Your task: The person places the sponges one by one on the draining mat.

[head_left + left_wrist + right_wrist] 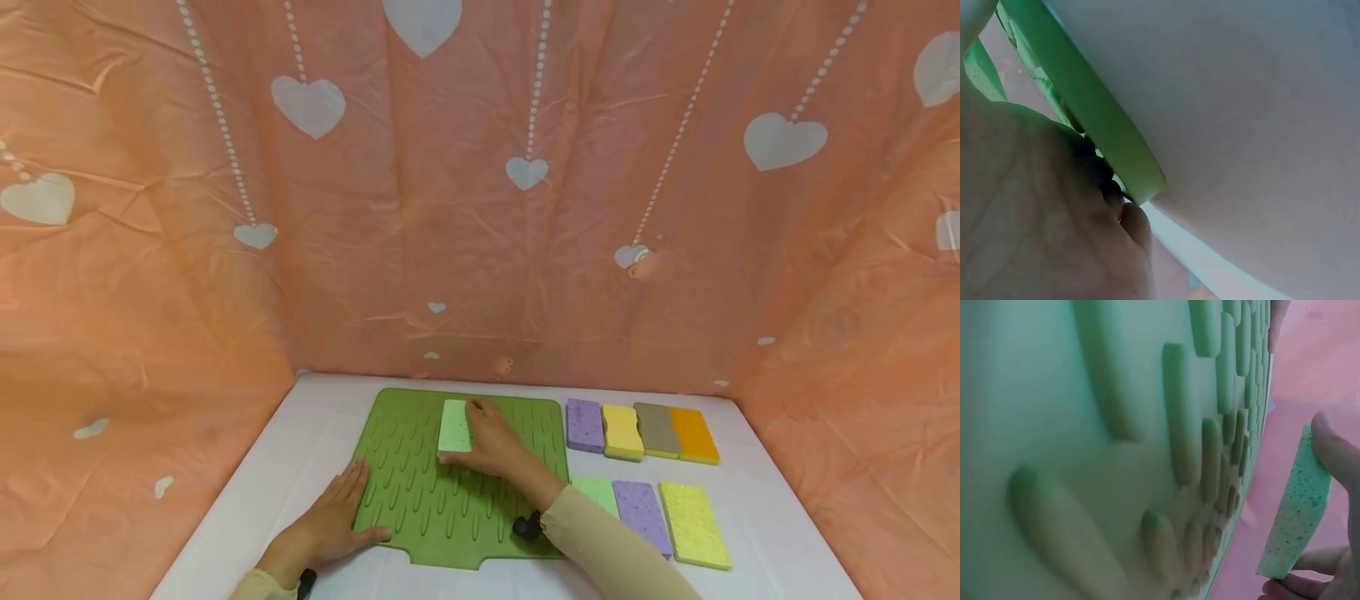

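Clamped at the right grip [495, 442], thumb and fingers on opposite ends of a pale green sponge [453, 427]: a chancy pinch, by the look of it. With too tight a squeeze, likely a bow in something so soft; with too slack a one, probably a drop onto the ribbed green mat [420, 533] below. Worth watching, too, the right sleeve [607, 550], low across a second green sponge [595, 490] and apt to nudge it. Now for position: right between thumb and fingertips, to the left of the palm, over the upper middle of the mat (apart from its ribs, judging by the right wrist view). Across to the left grip [330, 518]: fingers straight, thumb spread wide, resting at the mat's left edge; under too light a press, possibly a skid along the white counter [285, 467]. Farther right, two rows of sponges [642, 517].
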The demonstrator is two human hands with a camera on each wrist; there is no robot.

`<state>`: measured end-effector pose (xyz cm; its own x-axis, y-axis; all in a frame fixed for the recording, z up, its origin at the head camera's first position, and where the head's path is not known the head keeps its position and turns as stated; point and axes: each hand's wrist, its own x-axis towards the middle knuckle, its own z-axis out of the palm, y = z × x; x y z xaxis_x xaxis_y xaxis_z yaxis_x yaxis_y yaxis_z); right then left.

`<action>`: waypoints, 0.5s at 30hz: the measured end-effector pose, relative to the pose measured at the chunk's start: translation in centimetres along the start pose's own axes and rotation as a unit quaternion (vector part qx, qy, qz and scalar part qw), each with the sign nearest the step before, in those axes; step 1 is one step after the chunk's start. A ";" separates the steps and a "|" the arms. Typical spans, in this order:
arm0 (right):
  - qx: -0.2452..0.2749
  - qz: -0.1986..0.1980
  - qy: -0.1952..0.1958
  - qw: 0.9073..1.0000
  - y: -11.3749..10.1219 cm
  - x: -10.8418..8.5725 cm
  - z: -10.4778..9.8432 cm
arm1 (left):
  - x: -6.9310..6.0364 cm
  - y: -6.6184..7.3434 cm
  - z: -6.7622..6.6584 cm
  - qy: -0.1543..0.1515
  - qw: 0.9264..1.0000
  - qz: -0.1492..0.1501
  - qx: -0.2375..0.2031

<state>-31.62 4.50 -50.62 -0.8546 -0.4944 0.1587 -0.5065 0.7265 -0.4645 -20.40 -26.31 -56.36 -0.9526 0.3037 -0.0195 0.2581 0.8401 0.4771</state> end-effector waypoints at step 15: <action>0.006 0.013 0.008 1.000 -0.9 2.5 1.6 | -0.2 0.6 -0.3 -0.014 1.000 -0.002 -0.004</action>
<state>-33.09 1.84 -51.14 -0.8689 -0.4684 0.1599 -0.4832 0.7328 -0.4791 -20.12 -25.99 -55.79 -0.9485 0.3134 -0.0455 0.2535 0.8376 0.4840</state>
